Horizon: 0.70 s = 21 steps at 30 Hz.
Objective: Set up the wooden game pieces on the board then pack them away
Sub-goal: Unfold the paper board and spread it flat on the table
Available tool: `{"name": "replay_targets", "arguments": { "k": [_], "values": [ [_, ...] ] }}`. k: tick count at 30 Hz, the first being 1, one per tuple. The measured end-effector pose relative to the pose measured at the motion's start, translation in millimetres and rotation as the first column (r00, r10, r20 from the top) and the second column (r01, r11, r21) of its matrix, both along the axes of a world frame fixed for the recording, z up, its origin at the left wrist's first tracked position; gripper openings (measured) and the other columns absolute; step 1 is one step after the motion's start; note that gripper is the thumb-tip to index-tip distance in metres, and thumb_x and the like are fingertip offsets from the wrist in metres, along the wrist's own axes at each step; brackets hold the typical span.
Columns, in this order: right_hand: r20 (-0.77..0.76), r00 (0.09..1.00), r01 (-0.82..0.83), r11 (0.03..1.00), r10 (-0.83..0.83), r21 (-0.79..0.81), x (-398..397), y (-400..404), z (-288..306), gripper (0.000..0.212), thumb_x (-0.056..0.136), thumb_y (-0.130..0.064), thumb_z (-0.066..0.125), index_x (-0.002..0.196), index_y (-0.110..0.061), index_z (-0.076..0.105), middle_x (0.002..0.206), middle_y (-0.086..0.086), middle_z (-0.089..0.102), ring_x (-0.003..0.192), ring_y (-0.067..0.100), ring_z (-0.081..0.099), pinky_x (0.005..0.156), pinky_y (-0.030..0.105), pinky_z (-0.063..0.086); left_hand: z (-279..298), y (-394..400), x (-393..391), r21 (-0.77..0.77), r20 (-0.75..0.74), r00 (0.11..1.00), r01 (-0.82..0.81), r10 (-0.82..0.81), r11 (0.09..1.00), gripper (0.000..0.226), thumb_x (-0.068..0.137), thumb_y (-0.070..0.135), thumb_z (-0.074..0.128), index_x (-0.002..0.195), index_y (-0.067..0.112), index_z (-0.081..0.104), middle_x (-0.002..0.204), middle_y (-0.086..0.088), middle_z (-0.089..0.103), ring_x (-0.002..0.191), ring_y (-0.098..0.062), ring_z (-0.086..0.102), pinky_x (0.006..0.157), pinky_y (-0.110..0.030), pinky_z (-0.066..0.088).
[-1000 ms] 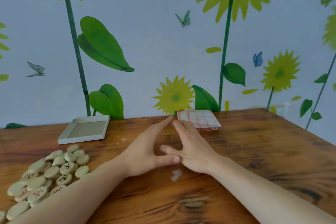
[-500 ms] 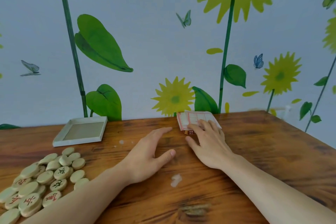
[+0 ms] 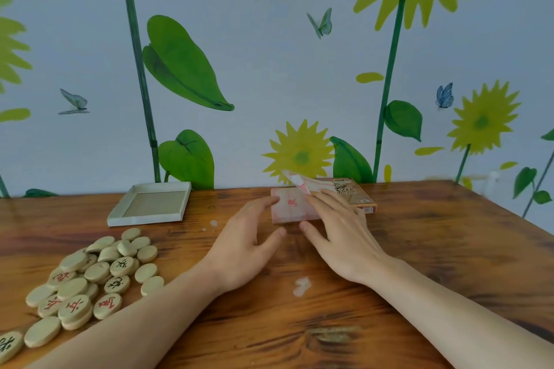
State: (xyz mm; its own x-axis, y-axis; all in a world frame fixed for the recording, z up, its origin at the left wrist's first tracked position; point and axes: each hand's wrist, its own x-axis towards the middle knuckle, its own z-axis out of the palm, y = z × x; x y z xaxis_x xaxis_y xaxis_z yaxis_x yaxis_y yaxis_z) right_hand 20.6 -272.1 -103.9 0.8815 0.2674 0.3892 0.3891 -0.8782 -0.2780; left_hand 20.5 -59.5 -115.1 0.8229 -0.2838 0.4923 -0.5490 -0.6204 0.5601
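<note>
A folded paper game board, pale with red print, lies at the back middle of the wooden table. It partly overlaps a printed brown box lid. My right hand rests on the board, fingers on top and thumb at its front edge, and one flap sticks up behind the fingers. The fingertips of my left hand touch the board's left edge, with the fingers spread. A heap of round wooden game pieces with red and black characters lies at the front left, beside my left forearm.
An empty shallow white box tray sits at the back left near the wall. Small white smears mark the table between my wrists. The flower-painted wall runs right behind the table. The table's right edge slants off at the far right.
My right hand went forward onto the folded board and drew it left and nearer, uncovering the box lid below. My left hand followed forward to the board's left edge.
</note>
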Motion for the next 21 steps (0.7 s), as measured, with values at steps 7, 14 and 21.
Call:
{"name": "replay_targets", "arguments": {
  "k": [7,14,21],
  "values": [
    [0.207,0.975,-0.185,0.832,0.086,0.524,-16,14,40,0.032,0.092,-0.024,0.074,0.123,-0.033,0.071,0.122,-0.033,0.062,0.122,-0.017,0.052,0.105,0.008,0.037,11,18,-3,-0.275,-0.085,0.990,-0.134,0.115,0.952,0.069,0.096,0.032,0.065,0.156,0.029,0.031,0.152,0.011,0.045,0.137,-0.003,0.043,0.104,-0.021,0.037],
    [0.067,0.971,-0.171,0.466,0.230,0.868,-10,24,52,0.034,0.086,0.003,0.076,0.113,-0.018,0.074,0.108,-0.011,0.078,0.100,0.010,0.075,0.082,0.034,0.064,23,24,-20,-0.487,-0.323,0.941,-0.072,-0.102,0.871,0.055,0.096,0.031,0.066,0.147,0.027,0.044,0.130,0.012,0.067,0.117,0.002,0.063,0.103,-0.028,0.053],
    [-0.118,0.935,0.059,0.182,0.335,0.981,0,53,32,0.040,0.089,0.014,0.066,0.118,-0.013,0.072,0.113,-0.003,0.077,0.096,0.020,0.077,0.077,0.043,0.065,22,28,-43,-0.673,-0.502,0.782,-0.084,-0.371,0.735,0.030,0.099,0.026,0.058,0.129,0.024,0.058,0.116,-0.001,0.076,0.109,-0.022,0.073,0.096,-0.046,0.057]
  ]
}}
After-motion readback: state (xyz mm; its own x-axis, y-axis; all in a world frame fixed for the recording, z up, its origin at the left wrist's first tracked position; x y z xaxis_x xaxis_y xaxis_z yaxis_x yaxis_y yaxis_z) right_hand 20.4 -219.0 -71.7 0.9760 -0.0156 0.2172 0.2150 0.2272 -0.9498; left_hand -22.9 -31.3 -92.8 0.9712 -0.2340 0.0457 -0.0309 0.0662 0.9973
